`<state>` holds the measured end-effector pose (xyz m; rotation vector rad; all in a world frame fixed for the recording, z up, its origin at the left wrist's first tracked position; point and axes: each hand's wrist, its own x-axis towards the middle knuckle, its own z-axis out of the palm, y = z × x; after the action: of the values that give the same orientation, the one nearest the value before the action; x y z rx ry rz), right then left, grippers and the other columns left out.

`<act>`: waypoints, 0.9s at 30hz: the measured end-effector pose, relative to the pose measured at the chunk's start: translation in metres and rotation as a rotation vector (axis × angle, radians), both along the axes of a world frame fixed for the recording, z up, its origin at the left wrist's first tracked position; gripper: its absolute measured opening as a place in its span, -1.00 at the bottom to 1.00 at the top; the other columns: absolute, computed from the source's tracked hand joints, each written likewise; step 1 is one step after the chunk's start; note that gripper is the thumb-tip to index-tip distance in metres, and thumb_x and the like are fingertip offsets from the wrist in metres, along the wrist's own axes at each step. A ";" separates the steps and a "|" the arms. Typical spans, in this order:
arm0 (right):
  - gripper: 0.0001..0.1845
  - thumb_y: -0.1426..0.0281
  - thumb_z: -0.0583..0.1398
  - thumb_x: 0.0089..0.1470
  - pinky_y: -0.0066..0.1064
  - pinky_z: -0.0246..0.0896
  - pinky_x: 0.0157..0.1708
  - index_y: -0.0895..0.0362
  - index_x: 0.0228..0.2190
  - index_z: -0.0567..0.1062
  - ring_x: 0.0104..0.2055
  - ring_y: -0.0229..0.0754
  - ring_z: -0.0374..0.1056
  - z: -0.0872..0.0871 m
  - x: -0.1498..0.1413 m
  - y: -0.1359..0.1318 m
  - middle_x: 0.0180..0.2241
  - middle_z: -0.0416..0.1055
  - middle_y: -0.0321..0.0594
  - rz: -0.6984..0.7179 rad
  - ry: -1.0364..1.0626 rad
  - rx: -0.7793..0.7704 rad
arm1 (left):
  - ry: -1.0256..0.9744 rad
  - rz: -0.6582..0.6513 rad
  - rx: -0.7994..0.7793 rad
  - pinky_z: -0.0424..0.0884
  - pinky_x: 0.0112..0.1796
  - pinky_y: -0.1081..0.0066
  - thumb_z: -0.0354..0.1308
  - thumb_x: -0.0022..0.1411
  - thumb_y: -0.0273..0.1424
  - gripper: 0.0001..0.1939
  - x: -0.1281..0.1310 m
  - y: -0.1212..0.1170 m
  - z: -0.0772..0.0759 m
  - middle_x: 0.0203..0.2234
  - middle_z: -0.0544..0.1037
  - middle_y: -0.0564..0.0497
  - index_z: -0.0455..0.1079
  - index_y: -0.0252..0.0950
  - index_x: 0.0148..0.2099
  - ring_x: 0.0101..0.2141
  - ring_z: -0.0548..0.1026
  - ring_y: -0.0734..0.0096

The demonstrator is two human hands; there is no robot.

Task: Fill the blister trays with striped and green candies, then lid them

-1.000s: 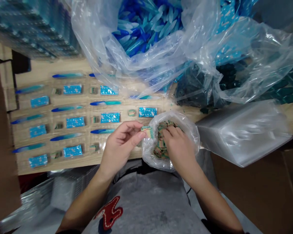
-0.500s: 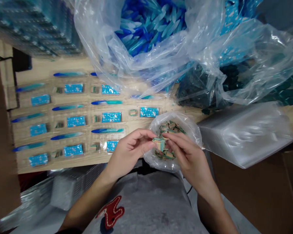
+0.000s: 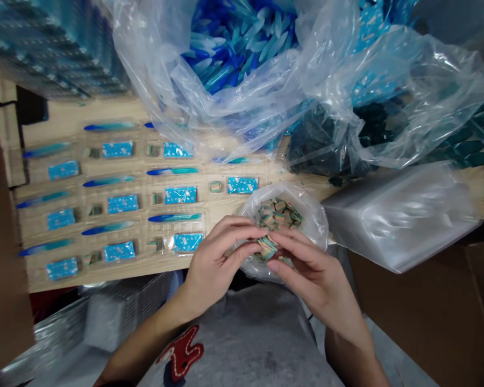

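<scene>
Table (image 3: 306, 183), left hand (image 3: 213, 263), right hand (image 3: 318, 279) pinching pieces (image 3: 267, 247)

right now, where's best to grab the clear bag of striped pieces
Take the clear plastic bag by its loose film on the right, coming from the right side. That film is free of the striped pieces heaped in the middle, while the left hand and right hand crowd its near side.
</scene>
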<state>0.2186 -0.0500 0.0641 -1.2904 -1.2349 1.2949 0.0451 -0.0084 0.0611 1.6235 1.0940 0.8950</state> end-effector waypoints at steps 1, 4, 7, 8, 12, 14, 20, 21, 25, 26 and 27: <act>-0.59 0.51 0.31 0.12 -0.40 0.48 -0.17 -0.15 -0.03 0.58 -0.15 -0.22 0.49 0.001 0.000 -0.001 -0.14 0.55 -0.29 -0.011 -0.006 0.008 | 0.007 0.022 0.015 0.52 -0.15 0.42 0.23 0.29 -0.46 -0.76 0.001 -0.002 -0.001 -0.21 0.61 0.03 0.53 -0.10 -0.02 -0.18 0.57 0.41; -0.60 0.51 0.33 0.11 -0.43 0.49 -0.19 -0.14 -0.06 0.59 -0.18 -0.23 0.50 0.003 -0.001 -0.002 -0.16 0.56 -0.31 -0.057 -0.062 0.029 | 0.015 0.049 0.048 0.52 -0.15 0.46 0.23 0.29 -0.48 -0.73 0.002 -0.006 -0.001 -0.23 0.62 0.04 0.51 -0.11 0.01 -0.20 0.58 0.44; -0.62 0.51 0.34 0.11 -0.42 0.51 -0.21 -0.12 -0.07 0.60 -0.20 -0.20 0.51 0.004 -0.004 -0.004 -0.18 0.57 -0.29 -0.080 -0.123 0.058 | 0.054 -0.013 0.116 0.54 -0.15 0.46 0.19 0.31 -0.50 -0.75 0.000 -0.006 0.000 -0.22 0.64 0.03 0.54 -0.12 -0.03 -0.18 0.60 0.43; -0.61 0.52 0.33 0.11 -0.42 0.52 -0.21 -0.11 -0.06 0.60 -0.19 -0.20 0.51 0.004 -0.005 -0.005 -0.18 0.57 -0.28 -0.087 -0.140 0.069 | 0.070 -0.030 0.136 0.56 -0.15 0.45 0.18 0.32 -0.51 -0.74 0.000 -0.007 0.000 -0.20 0.64 0.02 0.54 -0.12 -0.02 -0.18 0.60 0.42; -0.54 0.58 0.27 0.15 -0.40 0.51 -0.13 -0.12 0.01 0.55 -0.12 -0.21 0.50 0.004 -0.006 -0.009 -0.12 0.55 -0.28 -0.085 -0.159 0.106 | 0.138 -0.011 0.200 0.56 -0.09 0.45 0.16 0.33 -0.54 -0.71 -0.001 -0.009 0.000 -0.16 0.63 0.00 0.53 -0.14 0.01 -0.14 0.60 0.43; -0.54 0.58 0.22 0.20 -0.40 0.51 -0.11 -0.12 0.04 0.53 -0.08 -0.21 0.49 0.004 -0.004 -0.009 -0.09 0.54 -0.27 -0.047 -0.139 0.111 | 0.148 -0.006 0.232 0.54 -0.06 0.50 0.15 0.32 -0.56 -0.70 -0.001 -0.010 -0.001 -0.14 0.62 -0.02 0.53 -0.17 0.03 -0.12 0.59 0.47; -0.56 0.56 0.31 0.12 -0.44 0.53 -0.22 -0.17 -0.05 0.58 -0.20 -0.22 0.53 0.004 -0.001 -0.005 -0.20 0.59 -0.31 -0.105 -0.105 0.105 | 0.130 -0.107 0.278 0.52 -0.02 0.49 0.12 0.33 -0.62 -0.53 -0.003 -0.012 -0.004 -0.06 0.61 -0.02 0.40 -0.10 0.20 -0.05 0.57 0.45; -0.56 0.55 0.33 0.10 -0.44 0.53 -0.25 -0.18 -0.06 0.58 -0.22 -0.21 0.53 0.004 -0.002 -0.005 -0.22 0.59 -0.31 -0.120 -0.100 0.102 | 0.129 -0.114 0.277 0.52 -0.02 0.48 0.12 0.33 -0.62 -0.50 -0.004 -0.012 -0.004 -0.05 0.60 -0.02 0.38 -0.08 0.22 -0.04 0.57 0.45; -0.60 0.51 0.36 0.08 -0.46 0.53 -0.34 -0.17 -0.09 0.60 -0.27 -0.21 0.54 0.004 -0.003 -0.004 -0.25 0.60 -0.31 -0.114 -0.077 0.074 | 0.126 -0.094 0.258 0.53 -0.05 0.47 0.13 0.33 -0.59 -0.54 -0.003 -0.010 -0.005 -0.09 0.61 0.00 0.40 -0.07 0.19 -0.07 0.58 0.44; -0.59 0.51 0.36 0.07 -0.48 0.53 -0.35 -0.16 -0.09 0.60 -0.28 -0.22 0.54 0.004 -0.002 -0.004 -0.24 0.60 -0.31 -0.102 -0.070 0.067 | 0.135 -0.082 0.252 0.54 -0.06 0.47 0.13 0.33 -0.57 -0.57 -0.003 -0.010 -0.005 -0.11 0.61 0.00 0.42 -0.08 0.17 -0.09 0.58 0.44; -0.58 0.52 0.37 0.06 -0.49 0.53 -0.35 -0.16 -0.08 0.60 -0.27 -0.22 0.54 0.004 -0.002 -0.005 -0.22 0.59 -0.31 -0.094 -0.071 0.062 | 0.149 -0.073 0.248 0.54 -0.07 0.47 0.14 0.33 -0.55 -0.60 -0.002 -0.010 -0.005 -0.12 0.61 -0.01 0.43 -0.11 0.15 -0.10 0.58 0.43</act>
<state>0.2165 -0.0545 0.0683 -1.3434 -1.2396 1.1445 0.0435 -0.0182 0.0561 1.9483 1.0486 0.9007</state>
